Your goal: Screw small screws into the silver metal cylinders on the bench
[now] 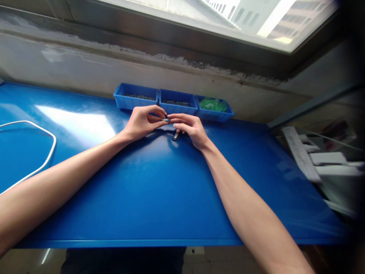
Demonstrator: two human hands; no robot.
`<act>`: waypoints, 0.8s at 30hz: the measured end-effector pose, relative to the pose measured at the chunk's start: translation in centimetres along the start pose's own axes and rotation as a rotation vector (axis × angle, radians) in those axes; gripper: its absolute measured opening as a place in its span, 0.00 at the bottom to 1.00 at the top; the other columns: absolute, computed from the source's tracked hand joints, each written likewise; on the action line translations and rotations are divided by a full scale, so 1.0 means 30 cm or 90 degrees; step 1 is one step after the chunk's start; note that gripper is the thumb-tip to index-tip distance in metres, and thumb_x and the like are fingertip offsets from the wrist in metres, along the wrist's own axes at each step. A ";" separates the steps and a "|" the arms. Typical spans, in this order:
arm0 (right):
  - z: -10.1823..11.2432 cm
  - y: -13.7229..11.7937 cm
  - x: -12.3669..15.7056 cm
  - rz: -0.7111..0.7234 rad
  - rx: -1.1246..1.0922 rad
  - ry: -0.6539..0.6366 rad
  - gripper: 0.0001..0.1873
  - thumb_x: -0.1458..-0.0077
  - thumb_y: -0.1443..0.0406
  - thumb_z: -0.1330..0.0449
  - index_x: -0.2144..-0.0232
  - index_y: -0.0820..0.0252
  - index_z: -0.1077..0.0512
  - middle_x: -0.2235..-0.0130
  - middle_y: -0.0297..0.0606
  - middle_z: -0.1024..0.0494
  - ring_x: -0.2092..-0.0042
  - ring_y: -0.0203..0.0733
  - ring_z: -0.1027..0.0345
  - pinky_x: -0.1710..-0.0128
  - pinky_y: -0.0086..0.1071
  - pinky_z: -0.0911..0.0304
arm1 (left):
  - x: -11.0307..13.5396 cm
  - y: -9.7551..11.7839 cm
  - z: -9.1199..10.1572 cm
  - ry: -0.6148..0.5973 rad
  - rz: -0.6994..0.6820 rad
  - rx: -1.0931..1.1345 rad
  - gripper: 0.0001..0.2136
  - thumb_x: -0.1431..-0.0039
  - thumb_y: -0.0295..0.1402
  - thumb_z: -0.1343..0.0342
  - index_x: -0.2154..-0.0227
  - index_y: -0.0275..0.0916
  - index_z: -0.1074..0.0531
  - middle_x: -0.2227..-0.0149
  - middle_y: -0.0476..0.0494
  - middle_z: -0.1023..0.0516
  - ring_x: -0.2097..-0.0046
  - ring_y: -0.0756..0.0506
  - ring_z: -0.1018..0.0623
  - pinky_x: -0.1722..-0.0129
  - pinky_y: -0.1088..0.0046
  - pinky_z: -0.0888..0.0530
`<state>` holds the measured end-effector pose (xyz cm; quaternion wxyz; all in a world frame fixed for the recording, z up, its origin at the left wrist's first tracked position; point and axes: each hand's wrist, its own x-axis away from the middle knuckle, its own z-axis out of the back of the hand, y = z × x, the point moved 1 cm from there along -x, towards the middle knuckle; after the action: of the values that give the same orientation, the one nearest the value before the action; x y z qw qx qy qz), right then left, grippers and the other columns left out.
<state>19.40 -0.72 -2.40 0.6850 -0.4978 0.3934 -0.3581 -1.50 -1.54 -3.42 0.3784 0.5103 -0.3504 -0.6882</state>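
Note:
Over the blue table, close to the bins, my left hand (145, 121) pinches a small grey and black piece (166, 120) between thumb and fingers. The fingertips of my right hand (192, 128) meet the same piece from the other side. A short dark, shiny metallic piece (175, 136) sticks out below the right hand's curled lower fingers, which close on it. Both pieces are too small to name, and the fingers hide part of each.
Three joined blue bins stand along the wall: small grey parts in the left bin (136, 102), dark parts in the middle bin (178, 107), green plastic in the right bin (214, 110). A white cable (54, 140) curves across the blue table (148, 205) at left. White objects (327, 163) lie beyond the right edge.

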 end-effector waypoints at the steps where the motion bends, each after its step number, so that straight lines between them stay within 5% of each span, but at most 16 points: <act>1: 0.000 -0.001 0.001 -0.002 -0.005 -0.002 0.21 0.52 0.63 0.36 0.54 0.60 0.20 0.57 0.41 0.15 0.59 0.46 0.24 0.65 0.34 0.33 | 0.000 0.001 0.000 0.001 0.004 0.000 0.25 0.52 0.51 0.29 0.61 0.34 0.21 0.61 0.38 0.16 0.57 0.39 0.15 0.54 0.64 0.17; 8: 0.018 0.021 -0.007 -0.003 -0.036 0.030 0.19 0.51 0.62 0.36 0.56 0.59 0.18 0.62 0.39 0.15 0.69 0.38 0.30 0.71 0.31 0.39 | -0.004 -0.002 0.000 -0.011 0.006 -0.008 0.23 0.51 0.48 0.29 0.61 0.34 0.23 0.62 0.40 0.16 0.58 0.40 0.15 0.54 0.65 0.18; 13: 0.035 0.041 -0.017 0.005 -0.105 0.119 0.20 0.52 0.63 0.38 0.56 0.58 0.19 0.60 0.39 0.15 0.72 0.34 0.35 0.76 0.29 0.44 | -0.009 -0.002 -0.004 -0.020 -0.056 -0.146 0.18 0.42 0.47 0.36 0.63 0.35 0.24 0.64 0.41 0.17 0.62 0.44 0.17 0.59 0.70 0.19; 19: 0.044 0.050 -0.023 0.011 -0.120 0.172 0.30 0.52 0.63 0.38 0.44 0.49 0.26 0.43 0.38 0.21 0.66 0.36 0.29 0.77 0.28 0.39 | 0.013 0.015 -0.027 -0.281 -0.311 -0.323 0.16 0.32 0.37 0.45 0.46 0.40 0.23 0.43 0.36 0.21 0.41 0.39 0.23 0.40 0.61 0.27; 24: 0.046 0.060 -0.027 0.008 -0.092 0.167 0.31 0.52 0.62 0.38 0.43 0.48 0.27 0.39 0.38 0.24 0.60 0.40 0.26 0.73 0.29 0.34 | 0.016 0.009 -0.029 -0.354 -0.343 -0.344 0.17 0.30 0.36 0.46 0.42 0.44 0.24 0.39 0.38 0.24 0.36 0.38 0.27 0.37 0.58 0.29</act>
<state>20.46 1.00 -3.72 0.5921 -0.4922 0.5074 -0.3869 -0.71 -2.16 -3.59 0.1969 0.2625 -0.1019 -0.9391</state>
